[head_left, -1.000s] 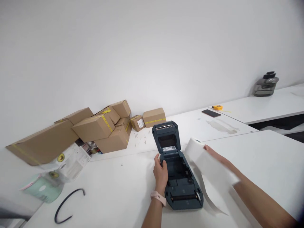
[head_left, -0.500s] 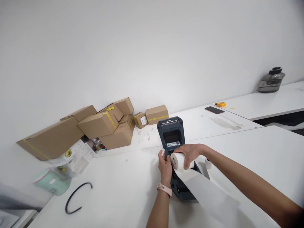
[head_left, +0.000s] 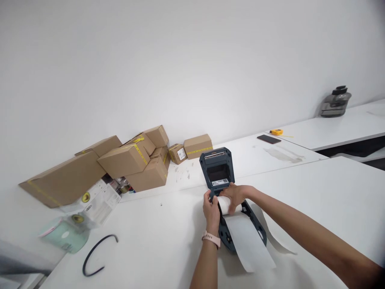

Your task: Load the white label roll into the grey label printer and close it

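Note:
A dark label printer (head_left: 228,237) stands on the white table with its lid (head_left: 217,166) tilted up. Inside its body lies a white paper roll (head_left: 224,205), and a loose length of paper (head_left: 248,243) runs from it over the printer's front. My right hand (head_left: 235,196) is closed over the top of the roll, fingers curled round it. At the printer's left side my left hand (head_left: 211,209), with a pink band on the wrist, grips the edge of the body. Its fingertips are partly hidden.
Stacked cardboard boxes (head_left: 123,160) stand along the wall on the left. A black curved strip (head_left: 92,253) and a mint-green container (head_left: 67,237) are at front left. A phone (head_left: 269,139), a yellow tape measure (head_left: 276,132) and a dark bottle (head_left: 335,103) are at right.
My right hand has lowered the roll into the printer body, where it sat higher and tilted before. The loose paper has swung left and now lies over the printer's front.

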Motion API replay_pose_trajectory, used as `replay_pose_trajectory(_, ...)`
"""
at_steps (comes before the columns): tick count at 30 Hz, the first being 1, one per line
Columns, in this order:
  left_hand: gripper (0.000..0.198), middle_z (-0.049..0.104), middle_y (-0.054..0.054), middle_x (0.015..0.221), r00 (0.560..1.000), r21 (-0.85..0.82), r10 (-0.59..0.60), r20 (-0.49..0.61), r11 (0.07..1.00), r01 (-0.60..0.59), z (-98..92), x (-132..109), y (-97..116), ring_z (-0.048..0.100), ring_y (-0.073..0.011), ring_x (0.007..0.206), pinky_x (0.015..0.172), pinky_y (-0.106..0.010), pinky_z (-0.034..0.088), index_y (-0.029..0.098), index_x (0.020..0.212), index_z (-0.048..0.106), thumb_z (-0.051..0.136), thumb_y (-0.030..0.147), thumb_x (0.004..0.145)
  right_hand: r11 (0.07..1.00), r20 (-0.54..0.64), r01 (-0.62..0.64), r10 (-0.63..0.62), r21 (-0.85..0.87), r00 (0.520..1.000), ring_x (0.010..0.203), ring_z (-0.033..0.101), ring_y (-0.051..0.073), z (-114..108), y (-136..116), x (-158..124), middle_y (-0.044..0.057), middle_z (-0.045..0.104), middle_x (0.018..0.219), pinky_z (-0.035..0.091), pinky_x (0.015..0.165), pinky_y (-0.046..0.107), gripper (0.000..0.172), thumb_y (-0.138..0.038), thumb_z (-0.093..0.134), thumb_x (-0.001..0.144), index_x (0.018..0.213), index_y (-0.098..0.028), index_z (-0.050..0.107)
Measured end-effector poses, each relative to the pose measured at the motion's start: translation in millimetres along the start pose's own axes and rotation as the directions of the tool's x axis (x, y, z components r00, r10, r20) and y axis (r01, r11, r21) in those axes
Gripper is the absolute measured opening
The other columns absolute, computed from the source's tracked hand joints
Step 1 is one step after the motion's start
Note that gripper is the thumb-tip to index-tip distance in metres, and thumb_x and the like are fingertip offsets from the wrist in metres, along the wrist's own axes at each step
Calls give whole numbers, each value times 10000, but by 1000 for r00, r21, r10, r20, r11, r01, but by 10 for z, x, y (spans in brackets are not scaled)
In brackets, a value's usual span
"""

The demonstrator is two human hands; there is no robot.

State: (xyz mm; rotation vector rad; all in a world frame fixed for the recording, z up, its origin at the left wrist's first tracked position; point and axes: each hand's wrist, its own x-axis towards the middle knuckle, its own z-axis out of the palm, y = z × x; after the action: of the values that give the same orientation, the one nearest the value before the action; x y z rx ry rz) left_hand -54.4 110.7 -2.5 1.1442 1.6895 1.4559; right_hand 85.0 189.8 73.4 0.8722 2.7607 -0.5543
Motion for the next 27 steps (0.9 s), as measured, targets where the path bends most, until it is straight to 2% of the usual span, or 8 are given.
replay_pose_trajectory(9, 285, 703, -93, 1146, 998, 80, 54, 27, 995, -56, -36, -54, 60, 614, -251, 1090, 962, -361, 440, 203, 1024, 688, 497, 311, 842, 1000, -108, -28, 29, 15, 994, 1148, 593, 423, 106, -41, -78, 172, 690, 1180, 360, 1023, 513, 815, -468, 830, 529, 1259, -165, 631)
replay_pose_trajectory(12, 300, 700, -96, 1161, 998, 89, 47, 42, 995, -50, -47, -79, 75, 613, -258, 1096, 968, -368, 439, 202, 1041, 686, 497, 340, 854, 978, -367, 116, -45, 175, 929, 1007, 667, 320, -91, -102, -326, 107, 728, 1082, 478, 888, 418, 490, -483, 694, 737, 1144, -211, 688)
replay_pose_trajectory(14, 306, 693, -101, 1182, 998, 93, 35, 46, 995, -39, -47, -86, 106, 601, -265, 1126, 997, -376, 425, 198, 1053, 685, 504, 348, 857, 922, -736, 262, 35, 285, 677, 939, 673, 255, -312, -140, -480, 72, 734, 996, 502, 841, 369, 319, -474, 547, 878, 997, -229, 713)
replay_pose_trajectory(16, 319, 681, -100, 1214, 998, 93, 17, 53, 995, -22, -47, -104, 157, 585, -267, 1166, 1028, -379, 409, 201, 1080, 681, 506, 356, 864, 899, -932, 315, 212, 304, 293, 1015, 638, 247, -572, -149, -552, 78, 712, 1049, 469, 935, 391, 343, -480, 471, 932, 1001, -235, 700)
replay_pose_trajectory(17, 337, 667, -99, 1247, 998, 94, 10, 62, 995, -16, -53, -130, 183, 572, -265, 1193, 1042, -375, 403, 203, 1116, 671, 505, 362, 869, 892, -944, 312, 286, 326, 168, 1111, 596, 255, -699, -139, -548, 86, 686, 1143, 421, 1012, 413, 362, -492, 463, 936, 1069, -240, 685)
replay_pose_trajectory(18, 374, 637, -99, 1303, 998, 87, -2, 67, 996, -4, -66, -174, 202, 554, -261, 1228, 1053, -368, 402, 204, 1175, 646, 506, 376, 874, 875, -929, 314, 348, 369, 125, 1207, 539, 263, -814, -120, -519, 88, 648, 1242, 361, 1076, 432, 390, -507, 464, 933, 1144, -246, 664)
replay_pose_trajectory(23, 733, 338, -104, 1572, 969, -189, -245, -36, 954, 234, -297, -783, -8, 431, -256, 1373, 1014, -301, 463, 236, 1444, 383, 588, 563, 821, 709, -790, 368, 462, 602, 404, 1166, 580, 298, -1039, -18, -296, 89, 694, 1194, 398, 1037, 477, 464, -534, 404, 935, 1065, -215, 715)
replay_pose_trajectory(27, 694, 611, -145, 1261, 913, -296, -384, -136, 895, 333, -520, -1458, -430, 672, -276, 1019, 655, -291, 567, 216, 1130, 588, 638, 738, 676, 656, -780, 434, 435, 617, 451, 1086, 624, 275, -709, -111, -459, 52, 717, 1114, 446, 982, 452, 311, -417, 474, 907, 951, -231, 719)
